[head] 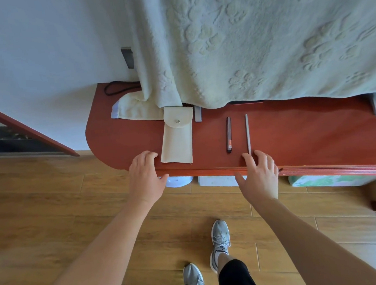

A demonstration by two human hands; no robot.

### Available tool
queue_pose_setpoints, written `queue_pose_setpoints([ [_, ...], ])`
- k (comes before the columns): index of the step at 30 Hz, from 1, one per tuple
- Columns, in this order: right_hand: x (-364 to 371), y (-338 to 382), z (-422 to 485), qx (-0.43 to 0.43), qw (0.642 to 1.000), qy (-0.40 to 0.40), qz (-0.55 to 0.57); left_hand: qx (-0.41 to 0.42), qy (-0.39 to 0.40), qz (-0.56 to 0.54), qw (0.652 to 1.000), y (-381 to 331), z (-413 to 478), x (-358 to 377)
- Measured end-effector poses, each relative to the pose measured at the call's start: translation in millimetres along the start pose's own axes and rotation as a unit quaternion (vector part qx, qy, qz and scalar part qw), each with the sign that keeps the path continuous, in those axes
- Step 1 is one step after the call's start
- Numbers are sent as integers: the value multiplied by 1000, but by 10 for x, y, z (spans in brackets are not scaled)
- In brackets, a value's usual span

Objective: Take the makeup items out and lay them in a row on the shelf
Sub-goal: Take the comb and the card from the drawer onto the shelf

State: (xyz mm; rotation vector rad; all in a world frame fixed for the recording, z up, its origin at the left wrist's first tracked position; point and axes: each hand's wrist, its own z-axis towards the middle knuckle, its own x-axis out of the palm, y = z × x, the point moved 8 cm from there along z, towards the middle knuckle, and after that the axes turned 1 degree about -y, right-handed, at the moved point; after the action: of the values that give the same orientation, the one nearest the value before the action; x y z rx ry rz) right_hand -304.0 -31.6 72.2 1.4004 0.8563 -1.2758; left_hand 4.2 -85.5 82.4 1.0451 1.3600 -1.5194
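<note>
Shelf (304, 134), centre frame: cream pouch (176, 135) at left; dark stick (228, 137) and silver stick (247, 133) parallel to its right. Left hand (146, 174), right hand (260, 173): fingers spread on front edge, holding nothing.

The left hand (146, 174) is laid on the front edge of the shelf (293, 135). The pouch (177, 141) is placed just right of its fingertips, lengthwise toward the wall, with the flap end farthest from the hand. The right hand (260, 173) is set on the same edge, well right of the pouch. A slim stick (247, 133) is laid just beyond its fingertips, and a makeup pencil (228, 135) is laid parallel, just left of the stick. Behind both hands a towel (264, 37) is hung down to the back of the shelf, one corner folded onto the shelf behind the pouch. A cord (116, 88) is looped far behind the left hand, against the wall.
</note>
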Motion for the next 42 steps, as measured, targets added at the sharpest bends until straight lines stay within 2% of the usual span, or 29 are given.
queue_pose_setpoints([
  [9, -378, 191, -150, -37, 998, 51, 30, -11, 51, -32, 998, -120, -211, -305],
  [18, -922, 451, -361, -45, 996, 70, 35, 42, 61, -24, 997, -423, -353, -865],
  [32, -1838, 721, -886, -66, 995, 52, 49, 113, 30, -12, 993, -998, -847, -1592],
  [42, -2323, 453, -1091, -71, 995, 49, 45, 137, 8, 26, 990, -1398, -1094, -1875],
])
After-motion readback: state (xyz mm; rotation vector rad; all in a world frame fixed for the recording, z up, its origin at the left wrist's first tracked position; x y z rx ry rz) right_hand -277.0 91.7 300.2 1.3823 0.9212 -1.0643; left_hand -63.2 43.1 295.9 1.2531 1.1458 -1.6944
